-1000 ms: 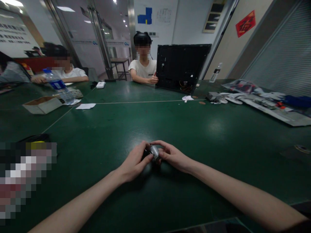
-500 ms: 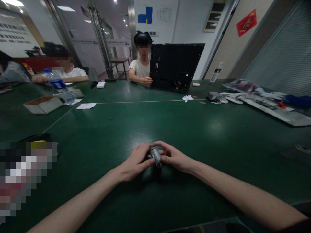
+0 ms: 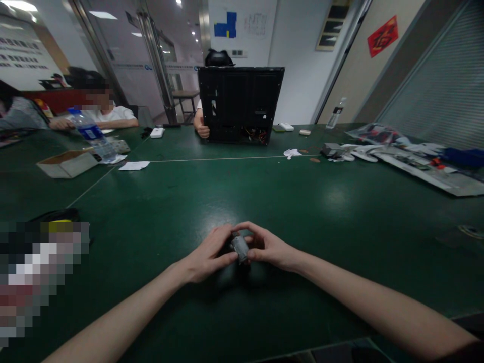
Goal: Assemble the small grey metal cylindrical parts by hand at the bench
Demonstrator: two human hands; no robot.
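The left hand (image 3: 209, 253) and right hand (image 3: 269, 247) pinch a small metal cylinder (image 3: 240, 249) between their fingers, over the green table (image 3: 340, 262).

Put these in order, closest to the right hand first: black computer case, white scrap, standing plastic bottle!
From the right hand:
1. White scrap, straight ahead on the table.
2. Black computer case, farther ahead, leftward.
3. Plastic bottle, far right.

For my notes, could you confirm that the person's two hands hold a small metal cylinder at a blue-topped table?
The tabletop is not blue: the head view shows it green. The rest stands: the left hand and right hand hold the small metal cylinder.
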